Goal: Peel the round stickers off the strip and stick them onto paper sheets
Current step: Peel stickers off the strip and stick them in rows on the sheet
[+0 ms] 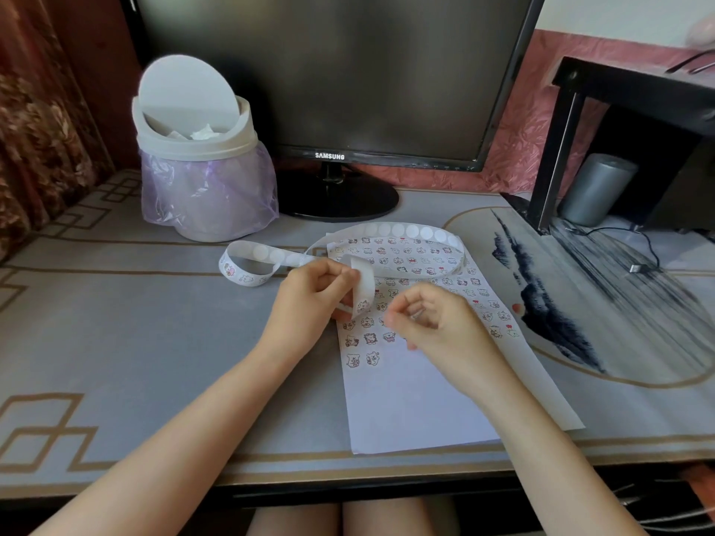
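A long white sticker strip (390, 230) loops across the desk, curling at the left end, with round stickers along it. My left hand (309, 299) grips the strip's near end, which bends over my fingers above the paper. A white paper sheet (410, 396) lies in front of me, its upper part covered with several rows of small cartoon stickers. My right hand (429, 323) hovers just right of the strip end, thumb and forefinger pinched together; whether a sticker is between them I cannot tell.
A white swing-lid bin (201, 148) with a purple bag stands at the back left. A dark monitor (332, 75) sits behind the strip. A black shelf (619, 121) with a grey cylinder and cables is at the right. The desk edge runs close to my lap.
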